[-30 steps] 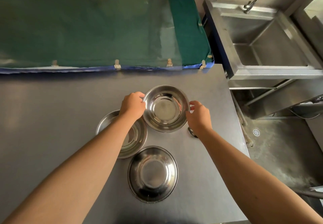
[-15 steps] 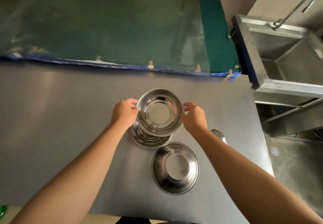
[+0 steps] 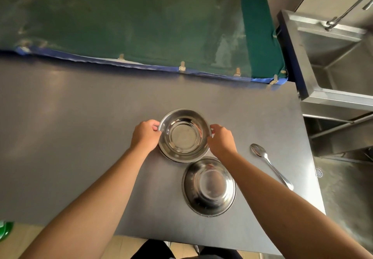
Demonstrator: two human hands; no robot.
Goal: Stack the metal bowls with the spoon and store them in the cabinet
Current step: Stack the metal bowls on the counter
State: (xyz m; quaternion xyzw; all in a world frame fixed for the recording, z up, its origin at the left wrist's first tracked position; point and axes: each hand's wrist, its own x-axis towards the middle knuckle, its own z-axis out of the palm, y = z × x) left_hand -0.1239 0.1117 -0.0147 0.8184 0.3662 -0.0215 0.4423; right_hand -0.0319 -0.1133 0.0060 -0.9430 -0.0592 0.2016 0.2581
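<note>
1. Near: single bowl (image 3: 209, 186) sits alone on the table (image 3: 80, 137), upright, not yet stacked.
2. Right of it, apart: spoon (image 3: 269, 163) lying flat near the table's right edge, untouched.
3. Middle: left hand (image 3: 145, 135) and right hand (image 3: 221, 138) each closed on opposite rims of the top bowl (image 3: 184, 133), which is nested in a second bowl; only the lower rim (image 3: 171, 158) of that one shows.
4. Progress, judged: two bowls stacked; the near bowl and the spoon remain, then storing.
5. Far: green cloth (image 3: 141, 20); sink (image 3: 333, 56) at far right.
6. Hidden: no cabinet in view. Cannot tell whether the top bowl is fully seated. Fingertips are behind the rim.
</note>
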